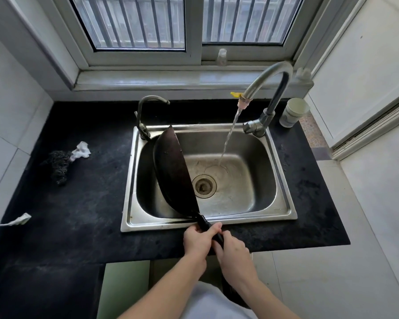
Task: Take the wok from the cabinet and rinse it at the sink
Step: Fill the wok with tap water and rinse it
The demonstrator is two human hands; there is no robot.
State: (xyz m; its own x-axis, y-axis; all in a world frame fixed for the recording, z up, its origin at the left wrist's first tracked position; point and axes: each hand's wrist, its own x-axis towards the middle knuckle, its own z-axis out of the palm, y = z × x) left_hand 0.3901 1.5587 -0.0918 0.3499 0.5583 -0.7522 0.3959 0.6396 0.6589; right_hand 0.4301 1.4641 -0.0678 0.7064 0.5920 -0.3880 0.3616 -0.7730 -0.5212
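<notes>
Head view: we see the wok (173, 171) standing on its edge in the left half of the steel sink (283, 203), its bowl bulging toward the left of the frame and its straight rim line running from the back wall of the basin to the front rim. Its black handle (204, 223) crosses the front rim of the sink at centre frame. Our left hand (199, 240) wraps the handle with curled fingers, and our right hand (232, 252) clamps the handle just behind it, the two hands touching. The tall faucet (272, 74) at upper right is running; its water stream (228, 137) falls to the right of the wok and strikes the basin floor behind the drain (203, 185), apart from the wok. A smaller faucet (145, 111) stands at the back left corner of the sink, just beside the wok's far tip. On the black countertop (78, 203), at left of frame, lie a dark scouring pad (58, 164) and a crumpled white tissue (81, 150), touching each other. A white cup (294, 112) stands right of the tall faucet.
</notes>
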